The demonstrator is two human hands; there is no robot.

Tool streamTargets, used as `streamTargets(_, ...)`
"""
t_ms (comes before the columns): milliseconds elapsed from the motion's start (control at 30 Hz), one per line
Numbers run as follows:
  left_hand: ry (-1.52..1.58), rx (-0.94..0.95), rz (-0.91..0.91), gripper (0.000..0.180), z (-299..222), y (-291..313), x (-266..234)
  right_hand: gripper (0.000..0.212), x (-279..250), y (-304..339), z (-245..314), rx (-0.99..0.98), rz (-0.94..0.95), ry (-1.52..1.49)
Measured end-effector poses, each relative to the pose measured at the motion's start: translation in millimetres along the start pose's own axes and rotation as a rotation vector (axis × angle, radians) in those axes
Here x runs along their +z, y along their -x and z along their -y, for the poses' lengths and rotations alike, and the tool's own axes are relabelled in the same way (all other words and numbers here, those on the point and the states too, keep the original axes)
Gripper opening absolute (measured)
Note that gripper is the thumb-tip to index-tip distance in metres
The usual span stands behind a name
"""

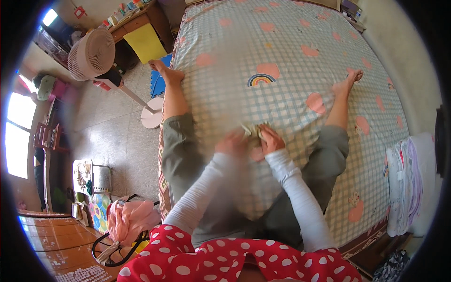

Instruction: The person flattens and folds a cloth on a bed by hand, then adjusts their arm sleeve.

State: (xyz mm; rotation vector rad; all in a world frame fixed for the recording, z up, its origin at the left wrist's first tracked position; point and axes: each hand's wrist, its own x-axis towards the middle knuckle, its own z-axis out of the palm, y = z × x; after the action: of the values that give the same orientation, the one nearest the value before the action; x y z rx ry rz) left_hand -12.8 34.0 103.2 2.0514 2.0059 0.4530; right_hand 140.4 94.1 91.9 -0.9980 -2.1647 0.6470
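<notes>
Both my hands meet over the bed between my outstretched legs. A small, crumpled, pale-green cloth is bunched between them; its exact kind is too blurred to make out. My right hand is closed, fingers pinching the cloth from its right side. On the other side, my left hand is curled against it, partly smeared by haze. White sleeves cover both forearms. Beneath lies the checked bed sheet, printed with pink shapes and a rainbow.
A white standing fan is on the floor left of the bed, near a wooden desk. Folded bedding is stacked at the bed's right edge. Lower left are a pink cloth bag and a glossy wooden surface.
</notes>
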Motion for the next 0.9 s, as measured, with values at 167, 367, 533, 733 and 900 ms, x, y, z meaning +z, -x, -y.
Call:
streamTargets(167, 0.014, 0.004, -0.247, 0.027, 2, -94, -75, 0.017, 8, -121, -34, -0.274, -0.214, 0.013)
streamTargets(367, 0.066, -0.256, 0.031, 0.056, 47, -223, -53, 0.037, 17, -227, -111, -0.005, -0.112, 0.473)
streamTargets(533, -0.028, -0.354, -0.061, 0.061, 111, -265, 8, 0.056, 45, -259, -148, 0.285, 0.102, 0.491)
streamTargets(733, -0.257, -0.405, -0.117, 0.055, 104, -280, 48, 0.063, 81, -246, -148, 0.415, 0.02, 0.782)
streamTargets(900, -0.479, -0.331, -0.089, 0.057, 164, -239, 78, 0.069, 96, -221, -111, 0.391, 0.226, 0.763)
